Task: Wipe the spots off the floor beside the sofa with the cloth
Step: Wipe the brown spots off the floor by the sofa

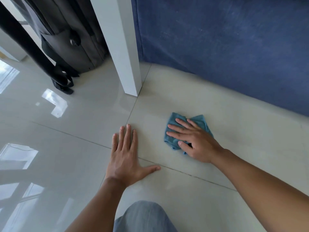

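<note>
A blue cloth lies crumpled on the pale tiled floor, a little in front of the blue sofa. My right hand presses flat on top of the cloth, fingers spread and the thumb curled around its near edge. My left hand rests palm down on the bare tile to the cloth's left, fingers apart, holding nothing. A faint dull smear shows on the floor to the right of the cloth; I cannot make out distinct spots.
A white post stands on the floor just left of the sofa's corner. Behind it lean a grey backpack with straps on the floor and a dark pole. My knee in light jeans is at the bottom.
</note>
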`<state>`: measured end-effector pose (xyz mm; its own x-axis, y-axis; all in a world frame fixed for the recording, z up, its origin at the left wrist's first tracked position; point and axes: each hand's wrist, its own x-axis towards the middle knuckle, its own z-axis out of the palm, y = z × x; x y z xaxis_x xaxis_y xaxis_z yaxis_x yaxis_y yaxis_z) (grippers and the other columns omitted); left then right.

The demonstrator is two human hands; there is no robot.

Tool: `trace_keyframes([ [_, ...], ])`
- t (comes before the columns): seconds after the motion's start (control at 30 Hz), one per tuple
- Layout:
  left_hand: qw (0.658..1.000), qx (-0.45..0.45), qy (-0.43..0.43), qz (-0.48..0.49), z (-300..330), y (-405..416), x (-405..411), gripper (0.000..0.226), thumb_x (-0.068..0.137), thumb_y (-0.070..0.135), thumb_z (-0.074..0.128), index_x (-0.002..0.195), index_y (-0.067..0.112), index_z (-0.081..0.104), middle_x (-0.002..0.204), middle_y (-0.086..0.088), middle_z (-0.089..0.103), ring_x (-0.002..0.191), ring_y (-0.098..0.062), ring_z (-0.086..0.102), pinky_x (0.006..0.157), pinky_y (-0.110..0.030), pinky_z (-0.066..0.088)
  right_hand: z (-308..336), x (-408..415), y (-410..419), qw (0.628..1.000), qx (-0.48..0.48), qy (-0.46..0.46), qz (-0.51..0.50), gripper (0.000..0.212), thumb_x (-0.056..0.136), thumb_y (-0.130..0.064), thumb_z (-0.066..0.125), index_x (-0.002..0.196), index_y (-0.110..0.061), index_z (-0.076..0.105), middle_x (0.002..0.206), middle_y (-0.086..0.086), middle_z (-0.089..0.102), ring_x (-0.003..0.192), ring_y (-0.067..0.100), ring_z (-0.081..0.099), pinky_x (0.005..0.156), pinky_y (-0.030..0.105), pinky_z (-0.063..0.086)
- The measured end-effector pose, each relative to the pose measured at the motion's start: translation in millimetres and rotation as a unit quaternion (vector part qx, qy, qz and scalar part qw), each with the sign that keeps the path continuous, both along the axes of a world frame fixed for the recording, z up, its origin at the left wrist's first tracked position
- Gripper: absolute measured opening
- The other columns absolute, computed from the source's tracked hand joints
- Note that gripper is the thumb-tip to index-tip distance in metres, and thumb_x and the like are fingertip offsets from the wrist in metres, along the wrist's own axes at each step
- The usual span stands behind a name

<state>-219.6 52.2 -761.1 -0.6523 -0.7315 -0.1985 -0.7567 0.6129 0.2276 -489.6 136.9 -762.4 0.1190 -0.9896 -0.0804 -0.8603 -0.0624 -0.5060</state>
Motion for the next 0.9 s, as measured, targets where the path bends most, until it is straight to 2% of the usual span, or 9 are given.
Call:
trace_keyframes([
  [0.07, 1.000, -0.003, 0.004, 0.000, 0, -1, 0, 0.140, 0.064, 0.102, 0.036, 0.158, 0.001, 0.013, 0.167, -0.018, -0.003, 0.155, -0.031, -0.012, 0.124, -0.050, -0.002, 1, 13, -12, 0.997, 0.000, 0.024, -0.070, 0.049, 0.096, -0.033, 0.039, 0.145, -0.034, 0.048, 0.157, -0.015, 0.036, 0.153, 0.010, 0.012, 0.124, 0.045, 0.009],
  [0.1, 1.000, -0.001, 0.003, -0.001, 0, 0, 0, 0.140, 0.063, 0.102, 0.036, 0.158, 0.001, 0.015, 0.167, -0.018, -0.002, 0.155, -0.032, -0.010, 0.124, -0.051, -0.002, 2, 25, -18, 0.997, 0.001, 0.033, -0.072, 0.051, 0.096, -0.034, 0.037, 0.145, -0.033, 0.048, 0.157, -0.013, 0.036, 0.153, 0.014, 0.013, 0.123, 0.046, 0.009],
  [0.17, 1.000, 0.000, 0.003, 0.001, 0, 1, 0, 0.141, 0.063, 0.102, 0.038, 0.157, 0.000, 0.018, 0.167, -0.018, 0.001, 0.155, -0.032, -0.009, 0.125, -0.051, -0.001, 1, 47, -24, 0.999, 0.005, 0.031, -0.013, 0.051, 0.096, -0.034, 0.036, 0.147, -0.032, 0.046, 0.159, -0.012, 0.034, 0.153, 0.016, 0.010, 0.124, 0.045, 0.006],
  [0.27, 1.000, -0.001, 0.004, 0.003, 0, 1, 0, 0.141, 0.062, 0.102, 0.038, 0.157, 0.000, 0.018, 0.167, -0.018, 0.002, 0.155, -0.031, -0.008, 0.125, -0.051, 0.000, 4, 49, -16, 0.996, 0.021, 0.027, 0.086, 0.049, 0.100, -0.031, 0.038, 0.149, -0.033, 0.041, 0.161, -0.016, 0.027, 0.154, 0.010, 0.001, 0.125, 0.039, -0.002],
  [0.33, 1.000, 0.000, 0.003, 0.000, 1, 0, 1, 0.141, 0.063, 0.103, 0.038, 0.158, 0.001, 0.015, 0.167, -0.017, -0.001, 0.155, -0.029, -0.011, 0.125, -0.050, -0.002, 6, 39, -9, 0.992, 0.020, 0.023, 0.124, 0.047, 0.101, -0.030, 0.041, 0.148, -0.034, 0.044, 0.160, -0.017, 0.028, 0.153, 0.008, 0.002, 0.125, 0.039, -0.001],
  [0.47, 1.000, 0.005, -0.001, -0.001, 2, 2, 0, 0.142, 0.062, 0.103, 0.035, 0.159, 0.003, 0.009, 0.167, -0.016, -0.007, 0.154, -0.029, -0.016, 0.125, -0.049, -0.005, 6, 15, 8, 0.988, 0.018, 0.007, 0.152, 0.045, 0.099, -0.021, 0.048, 0.142, -0.032, 0.053, 0.157, -0.016, 0.036, 0.153, 0.008, 0.009, 0.125, 0.043, 0.008],
  [0.67, 1.000, -0.002, -0.004, 0.001, -1, 1, 0, 0.141, 0.062, 0.103, 0.035, 0.158, 0.001, 0.016, 0.167, -0.017, 0.000, 0.155, -0.031, -0.009, 0.124, -0.051, 0.001, 4, 43, -6, 0.981, 0.010, 0.030, 0.190, 0.044, 0.100, -0.029, 0.045, 0.144, -0.034, 0.050, 0.159, -0.016, 0.032, 0.154, 0.010, 0.005, 0.125, 0.042, 0.001],
  [0.77, 1.000, -0.006, -0.005, -0.003, -3, 1, 1, 0.141, 0.062, 0.103, 0.037, 0.157, -0.001, 0.020, 0.167, -0.018, 0.004, 0.155, -0.032, -0.005, 0.124, -0.052, 0.004, 1, 50, -27, 0.987, 0.009, 0.055, 0.150, 0.046, 0.102, -0.034, 0.040, 0.147, -0.038, 0.043, 0.161, -0.018, 0.028, 0.153, 0.009, 0.004, 0.125, 0.040, -0.001],
  [0.9, 1.000, -0.008, -0.002, -0.003, -2, -1, -1, 0.141, 0.062, 0.103, 0.038, 0.157, 0.001, 0.018, 0.167, -0.018, 0.003, 0.155, -0.031, -0.006, 0.124, -0.051, 0.002, -2, 15, -49, 0.997, 0.023, 0.071, -0.015, 0.051, 0.101, -0.039, 0.030, 0.152, -0.039, 0.033, 0.163, -0.018, 0.022, 0.153, 0.010, 0.004, 0.124, 0.042, 0.003],
])
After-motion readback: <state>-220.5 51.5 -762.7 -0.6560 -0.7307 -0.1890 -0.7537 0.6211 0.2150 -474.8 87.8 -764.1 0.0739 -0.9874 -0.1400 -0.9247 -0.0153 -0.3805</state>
